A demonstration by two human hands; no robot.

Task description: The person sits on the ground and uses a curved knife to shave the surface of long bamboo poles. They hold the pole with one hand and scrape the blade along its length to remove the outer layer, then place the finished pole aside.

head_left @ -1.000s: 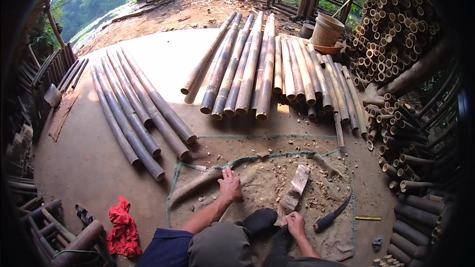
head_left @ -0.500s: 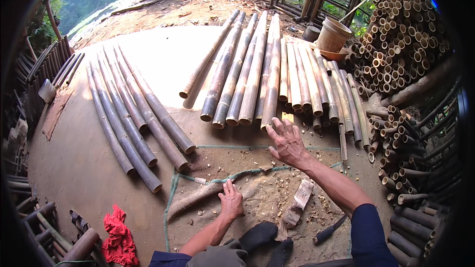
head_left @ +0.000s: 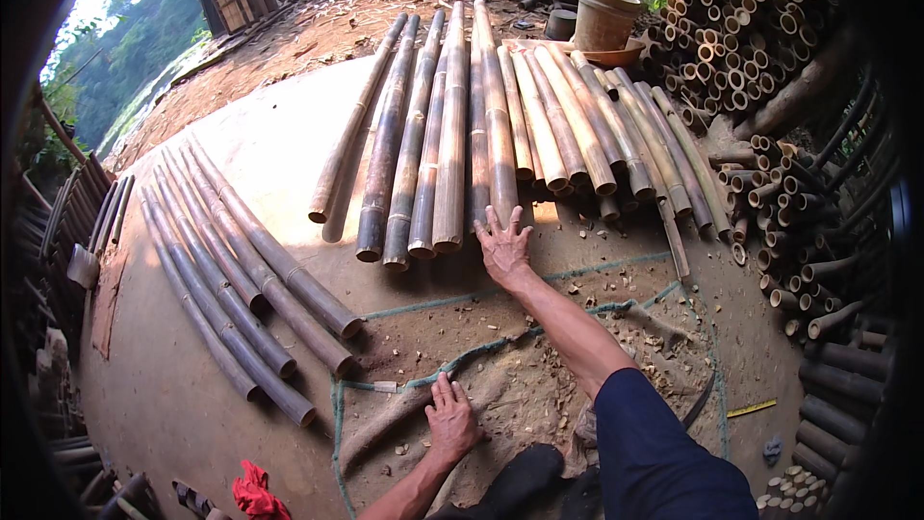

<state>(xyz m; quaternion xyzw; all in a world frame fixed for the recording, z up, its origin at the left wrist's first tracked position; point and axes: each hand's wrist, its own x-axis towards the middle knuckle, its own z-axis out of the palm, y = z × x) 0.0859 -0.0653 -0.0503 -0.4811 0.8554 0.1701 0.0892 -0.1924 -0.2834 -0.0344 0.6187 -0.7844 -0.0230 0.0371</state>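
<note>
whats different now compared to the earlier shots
The right hand moved forward from beside the feet to the near end of a bamboo pole, fingers spread, with no grip closed around it. The left hand stayed resting on the green-edged cloth.

6 long bamboo poles fanned at left, 1 pale bucket, 1 red cloth.

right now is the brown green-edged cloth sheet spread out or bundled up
Spread out but rumpled: the sheet stretches well past the left hand, with ridges showing.
</note>
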